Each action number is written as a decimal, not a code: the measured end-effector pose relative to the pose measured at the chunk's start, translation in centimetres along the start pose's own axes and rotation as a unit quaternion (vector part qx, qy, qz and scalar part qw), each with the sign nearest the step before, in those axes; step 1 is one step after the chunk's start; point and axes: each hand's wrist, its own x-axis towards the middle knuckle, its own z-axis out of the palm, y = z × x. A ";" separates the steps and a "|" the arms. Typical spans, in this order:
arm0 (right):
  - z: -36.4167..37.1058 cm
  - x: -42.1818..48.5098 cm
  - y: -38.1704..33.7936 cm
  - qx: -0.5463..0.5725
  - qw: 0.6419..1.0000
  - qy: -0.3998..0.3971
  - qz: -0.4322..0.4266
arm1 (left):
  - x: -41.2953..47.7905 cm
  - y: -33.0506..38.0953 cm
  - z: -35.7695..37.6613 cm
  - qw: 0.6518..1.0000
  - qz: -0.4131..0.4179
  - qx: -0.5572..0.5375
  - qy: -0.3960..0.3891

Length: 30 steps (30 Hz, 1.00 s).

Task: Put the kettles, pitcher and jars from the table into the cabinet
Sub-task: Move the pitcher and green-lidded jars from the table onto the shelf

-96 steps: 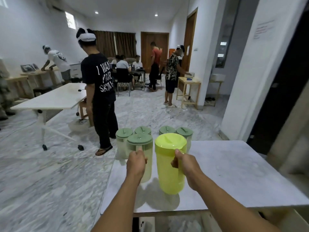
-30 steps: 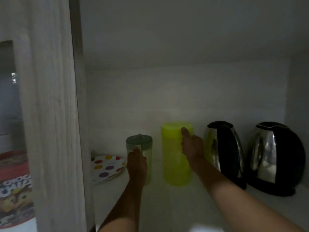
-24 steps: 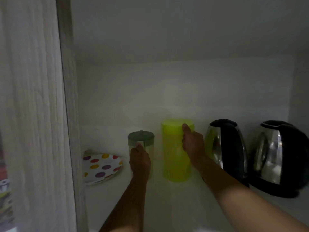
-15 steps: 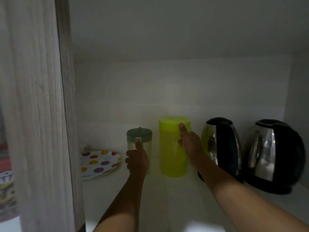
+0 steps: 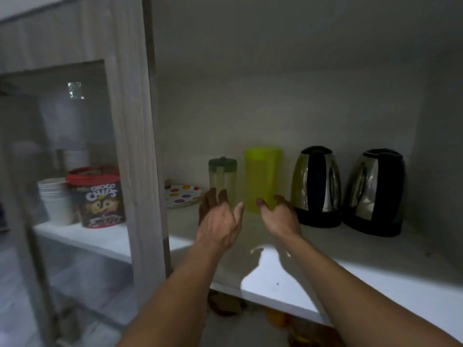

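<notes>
A clear jar with a green lid (image 5: 222, 175) stands at the back of the cabinet shelf (image 5: 363, 261). Right of it is the yellow-green pitcher (image 5: 261, 175), then two steel-and-black kettles (image 5: 317, 186) (image 5: 375, 190). My left hand (image 5: 219, 217) hovers in front of the jar, fingers spread, holding nothing. My right hand (image 5: 279, 215) is just in front of the pitcher, also empty with fingers apart. Neither hand touches an object.
A polka-dot plate (image 5: 181, 195) lies left of the jar. A wooden door frame (image 5: 135, 151) stands at the left; behind its glass are a Choco Chips tub (image 5: 100, 196) and stacked white cups (image 5: 53, 199). Objects lie dimly below the shelf.
Both hands have let go of the jar and the pitcher and pulled back toward me. The jar and pitcher now stand alone on the shelf. The view has shifted left and back.
</notes>
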 end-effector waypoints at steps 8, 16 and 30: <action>-0.3 -13.1 -3.4 -0.050 0.990 -0.055 -0.118 | -10.7 -2.0 -9.6 0.995 0.024 0.098 0.020; 5.2 -25.1 -12.5 -0.066 0.962 -0.118 -0.236 | -20.5 -10.8 -23.6 0.970 -0.114 0.212 0.042; 24.5 -63.5 -31.9 -0.011 0.830 -0.400 -0.388 | -50.8 -32.3 -54.1 0.837 -0.420 0.343 0.069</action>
